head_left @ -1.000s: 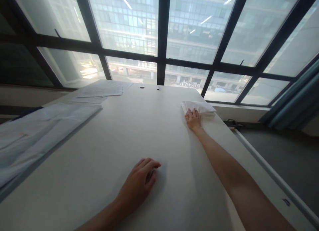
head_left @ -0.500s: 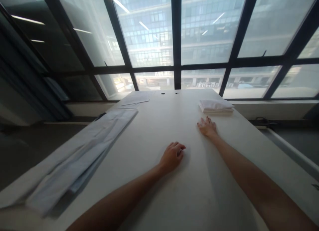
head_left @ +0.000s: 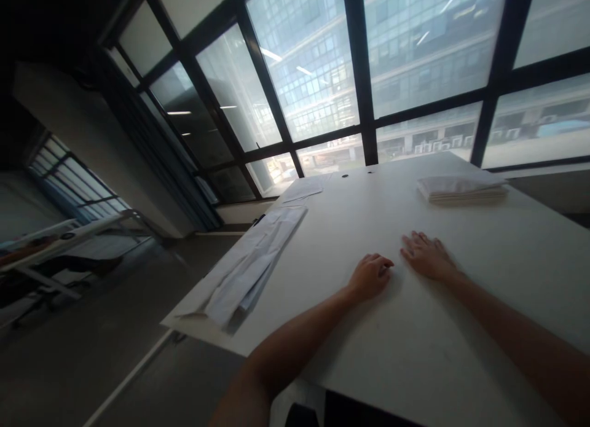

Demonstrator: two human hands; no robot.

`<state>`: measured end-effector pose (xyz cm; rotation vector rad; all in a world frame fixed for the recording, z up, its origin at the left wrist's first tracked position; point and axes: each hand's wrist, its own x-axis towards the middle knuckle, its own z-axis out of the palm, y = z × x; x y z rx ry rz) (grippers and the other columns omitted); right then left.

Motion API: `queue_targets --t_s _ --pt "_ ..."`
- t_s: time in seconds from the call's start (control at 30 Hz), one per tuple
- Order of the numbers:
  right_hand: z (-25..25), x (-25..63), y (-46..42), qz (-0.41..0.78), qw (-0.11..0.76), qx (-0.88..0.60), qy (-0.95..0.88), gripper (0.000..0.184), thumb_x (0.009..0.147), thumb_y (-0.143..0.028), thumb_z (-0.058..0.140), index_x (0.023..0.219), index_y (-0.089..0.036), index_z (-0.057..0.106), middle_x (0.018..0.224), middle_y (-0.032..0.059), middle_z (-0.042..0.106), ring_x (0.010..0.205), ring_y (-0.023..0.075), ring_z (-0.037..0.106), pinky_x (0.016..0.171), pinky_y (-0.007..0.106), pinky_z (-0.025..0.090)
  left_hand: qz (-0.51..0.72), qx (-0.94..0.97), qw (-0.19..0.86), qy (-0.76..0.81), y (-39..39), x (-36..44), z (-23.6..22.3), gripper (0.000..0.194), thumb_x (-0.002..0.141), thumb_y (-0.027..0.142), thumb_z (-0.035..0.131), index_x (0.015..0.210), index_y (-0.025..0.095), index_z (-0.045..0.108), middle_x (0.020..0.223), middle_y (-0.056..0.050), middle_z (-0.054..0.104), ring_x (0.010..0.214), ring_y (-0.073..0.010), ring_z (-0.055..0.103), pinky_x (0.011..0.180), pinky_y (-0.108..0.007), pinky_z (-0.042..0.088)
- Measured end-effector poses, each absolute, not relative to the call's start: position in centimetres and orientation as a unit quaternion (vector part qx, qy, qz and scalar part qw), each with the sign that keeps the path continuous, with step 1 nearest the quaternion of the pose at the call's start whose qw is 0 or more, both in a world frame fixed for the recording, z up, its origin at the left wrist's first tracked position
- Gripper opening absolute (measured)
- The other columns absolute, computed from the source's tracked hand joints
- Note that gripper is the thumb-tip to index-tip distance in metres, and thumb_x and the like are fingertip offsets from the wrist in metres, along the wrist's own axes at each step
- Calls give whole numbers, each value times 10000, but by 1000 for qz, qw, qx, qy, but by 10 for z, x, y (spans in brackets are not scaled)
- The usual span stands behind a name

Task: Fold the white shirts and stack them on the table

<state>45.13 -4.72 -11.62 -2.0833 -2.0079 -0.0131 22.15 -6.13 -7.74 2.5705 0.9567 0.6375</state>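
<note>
My left hand (head_left: pixel 371 276) rests on the white table (head_left: pixel 359 224), its fingers loosely bent and a little apart, with nothing visible in them. Beside it, my right hand (head_left: pixel 426 255) lies flat with the fingers spread, touching only the tabletop. Beyond the right hand sits a neat stack of folded white cloth (head_left: pixel 461 188); a gap separates it from the fingertips. Along the table's left side lie long, folded white cloths (head_left: pixel 253 261), layered over one another and apart from both hands.
Thin white sheets (head_left: pixel 304 189) lie at the far left corner of the table. Tall dark-framed windows (head_left: pixel 318 58) stand behind it. Off to the left are a blue curtain (head_left: pixel 147 144) and another desk (head_left: pixel 59 246), with part of a person there.
The view has swung left and tilted. My right hand has drawn back from the folded stack, nearer to my left hand. The left hand stays bent on the table; the cloths have not moved.
</note>
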Motion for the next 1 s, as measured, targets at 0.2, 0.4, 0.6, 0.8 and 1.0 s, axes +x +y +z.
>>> queue_targets --t_s 0.2,0.4,0.6,0.8,1.0 --pt "-115 435 -58 34 159 -598 -785 547 991 -472 390 1478 -272 538 1626 122 394 1522 311 309 1203 612 232 205 921 156 293 -59 215 -75 281 916 186 585 1171 184 705 1122 -91 691 1086 -218 596 1056 -359 443" --pt "-114 433 -56 55 175 -546 -817 502 1012 -457 383 1451 -306 575 1603 91 437 1504 294 351 1211 573 253 200 921 156 296 -58 213 -74 288 925 184 576 1190 178 689 1153 -100 692 1118 -221 595 1051 -358 443" --pt "-112 432 -58 53 168 -563 -808 490 1013 -391 368 1439 -283 586 1596 88 448 1502 272 357 1209 553 261 197 928 151 278 -57 214 -76 327 938 175 570 1249 178 669 1196 -108 684 1151 -211 598 1081 -346 426" --pt "-116 436 -55 52 176 -551 -814 512 1017 -425 364 1456 -251 560 1596 100 448 1504 275 356 1203 579 263 199 935 130 263 -58 206 -72 311 969 212 551 1261 196 659 1247 -90 669 1179 -193 604 1106 -334 424" --pt "-120 440 -54 60 187 -544 -816 530 1007 -443 371 1458 -243 566 1586 106 460 1494 291 374 1203 597 260 254 876 48 408 -29 140 -27 327 965 230 564 1281 208 648 1268 -69 674 1156 -206 633 1067 -347 478"
